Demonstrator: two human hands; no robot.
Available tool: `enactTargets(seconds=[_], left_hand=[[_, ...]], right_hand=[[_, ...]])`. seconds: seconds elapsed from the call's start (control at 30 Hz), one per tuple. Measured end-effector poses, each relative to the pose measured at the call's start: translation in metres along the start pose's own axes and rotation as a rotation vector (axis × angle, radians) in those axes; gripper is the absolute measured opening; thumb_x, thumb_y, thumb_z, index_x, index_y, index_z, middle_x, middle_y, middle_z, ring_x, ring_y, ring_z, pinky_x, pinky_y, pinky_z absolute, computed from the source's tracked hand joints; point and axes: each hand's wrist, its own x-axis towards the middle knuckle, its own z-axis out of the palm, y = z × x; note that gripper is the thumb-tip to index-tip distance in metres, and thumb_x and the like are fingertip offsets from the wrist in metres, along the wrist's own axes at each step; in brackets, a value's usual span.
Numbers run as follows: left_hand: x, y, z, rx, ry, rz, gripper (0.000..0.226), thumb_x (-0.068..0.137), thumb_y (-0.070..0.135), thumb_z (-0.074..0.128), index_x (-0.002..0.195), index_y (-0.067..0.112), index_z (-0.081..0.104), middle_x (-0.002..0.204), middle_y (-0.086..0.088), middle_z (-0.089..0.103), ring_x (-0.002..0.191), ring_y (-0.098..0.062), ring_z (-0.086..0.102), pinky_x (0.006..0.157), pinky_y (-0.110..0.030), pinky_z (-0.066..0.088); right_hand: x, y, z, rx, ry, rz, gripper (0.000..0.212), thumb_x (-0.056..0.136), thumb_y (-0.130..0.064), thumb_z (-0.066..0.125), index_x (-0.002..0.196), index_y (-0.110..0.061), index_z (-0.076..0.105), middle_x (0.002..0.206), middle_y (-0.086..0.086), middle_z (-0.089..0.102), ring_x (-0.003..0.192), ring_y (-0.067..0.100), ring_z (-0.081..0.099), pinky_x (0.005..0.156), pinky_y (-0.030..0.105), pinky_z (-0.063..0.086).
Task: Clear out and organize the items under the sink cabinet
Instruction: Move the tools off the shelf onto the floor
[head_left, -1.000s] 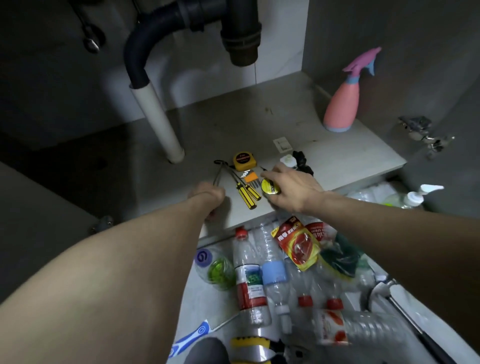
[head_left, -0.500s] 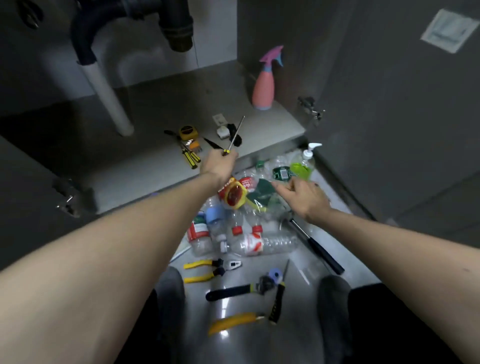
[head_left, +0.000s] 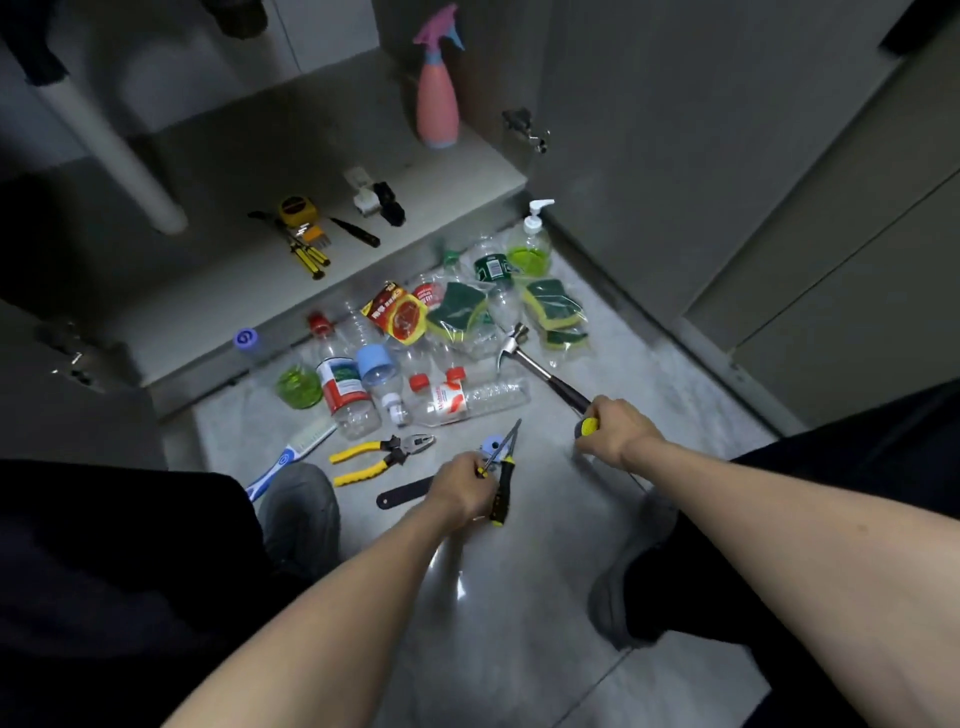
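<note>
My left hand (head_left: 461, 491) pinches a thin screwdriver (head_left: 506, 444) low over the floor, its shaft pointing up and right. A black and yellow screwdriver (head_left: 503, 496) lies just beside that hand, along with a black tool handle (head_left: 405, 491) and yellow pliers (head_left: 382, 456). My right hand (head_left: 615, 432) grips the handle of a hammer (head_left: 540, 371), whose head rests by the packed sponges (head_left: 553, 309). Several empty plastic bottles (head_left: 467, 397) lie on the floor before the cabinet. On the cabinet floor (head_left: 218, 171) remain a tape measure (head_left: 296, 210), small screwdrivers (head_left: 310, 255) and a pink spray bottle (head_left: 437, 101).
A white drain pipe (head_left: 117, 156) stands at the cabinet's left. A green soap pump bottle (head_left: 530, 249) stands near the open door's hinge (head_left: 524, 127). A blue toothbrush (head_left: 283, 462) lies by my left knee. My legs flank the floor space on both sides.
My left hand came down from the cabinet edge with the thin screwdriver to the tools on the floor. My right hand moved from the sponges to the hammer's handle and gripped it.
</note>
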Motion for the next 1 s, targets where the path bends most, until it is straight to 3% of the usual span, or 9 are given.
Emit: enactTargets(seconds=[0.07,0.17,0.27,0.37,0.43,0.53,0.7,0.83,1.0], left_hand=[[0.008,0.013,0.022,-0.085,-0.043,-0.041,0.018,0.087,0.012,0.051,0.069,0.014,0.05,0.074,-0.01,0.058,0.071,-0.024,0.057,0.062,-0.036,0.048],[0.025,0.03,0.049,-0.158,-0.093,-0.073,0.005,0.09,0.008,0.048,0.09,0.013,0.05,0.087,-0.015,0.058,0.077,-0.024,0.054,0.068,-0.036,0.048],[0.036,0.034,0.071,-0.238,-0.149,-0.126,0.017,0.088,0.01,0.055,0.104,0.016,0.054,0.104,-0.022,0.065,0.082,-0.028,0.06,0.069,-0.036,0.052],[0.038,0.023,0.08,-0.256,-0.179,-0.136,0.029,0.09,0.015,0.061,0.12,0.014,0.057,0.117,-0.015,0.063,0.105,-0.03,0.063,0.091,-0.04,0.056],[0.039,0.013,0.075,-0.283,-0.117,-0.138,0.02,0.092,0.016,0.058,0.111,0.013,0.064,0.115,-0.014,0.065,0.105,-0.028,0.062,0.097,-0.041,0.052],[0.039,0.001,0.059,-0.322,0.001,-0.132,0.02,0.091,0.017,0.051,0.079,0.009,0.064,0.093,-0.027,0.068,0.082,-0.031,0.062,0.08,-0.045,0.054],[0.029,-0.019,0.023,-0.254,0.042,-0.121,0.024,0.093,0.023,0.052,0.08,0.012,0.068,0.081,-0.014,0.072,0.079,-0.036,0.069,0.081,-0.052,0.059],[0.022,-0.044,-0.003,-0.101,0.042,-0.104,0.018,0.09,0.026,0.057,0.08,0.018,0.069,0.086,-0.004,0.074,0.087,-0.025,0.069,0.086,-0.041,0.056],[0.023,-0.048,-0.036,0.063,0.108,-0.081,0.026,0.094,0.027,0.051,0.07,0.02,0.059,0.075,-0.001,0.065,0.078,-0.026,0.061,0.067,-0.034,0.046]], right_hand=[[0.0,0.017,0.003,0.001,0.007,0.052,0.041,0.079,-0.033,0.069,0.115,-0.019,0.054,0.121,0.01,0.053,0.107,0.033,0.058,0.084,0.036,0.049],[0.003,0.034,0.01,0.007,0.007,0.102,0.046,0.079,-0.037,0.066,0.119,-0.019,0.053,0.123,0.009,0.051,0.11,0.035,0.058,0.083,0.036,0.048],[0.011,0.04,0.017,0.016,0.001,0.105,0.047,0.081,-0.037,0.064,0.122,-0.02,0.052,0.125,0.009,0.049,0.113,0.035,0.057,0.087,0.039,0.05],[0.022,0.036,0.023,0.043,0.012,0.068,0.047,0.084,-0.036,0.065,0.126,-0.019,0.051,0.127,0.01,0.049,0.115,0.036,0.056,0.087,0.038,0.048],[0.03,0.027,0.027,0.092,0.022,0.03,0.048,0.084,-0.034,0.068,0.126,-0.02,0.051,0.128,0.01,0.049,0.114,0.036,0.056,0.087,0.038,0.047],[0.037,0.011,0.038,0.121,0.022,-0.047,0.05,0.083,-0.034,0.071,0.127,-0.02,0.051,0.129,0.008,0.049,0.115,0.032,0.056,0.085,0.037,0.047],[0.026,0.006,0.072,-0.08,0.039,-0.289,0.052,0.088,-0.036,0.068,0.133,-0.019,0.048,0.131,0.006,0.047,0.122,0.028,0.048,0.084,0.038,0.048],[0.017,0.004,0.086,-0.145,-0.051,-0.306,0.058,0.085,-0.036,0.071,0.134,-0.017,0.047,0.132,0.007,0.045,0.122,0.028,0.047,0.089,0.043,0.049],[0.019,-0.004,0.062,-0.062,-0.035,-0.3,0.049,0.09,-0.038,0.064,0.133,-0.018,0.052,0.131,0.005,0.049,0.121,0.026,0.051,0.09,0.037,0.045]])
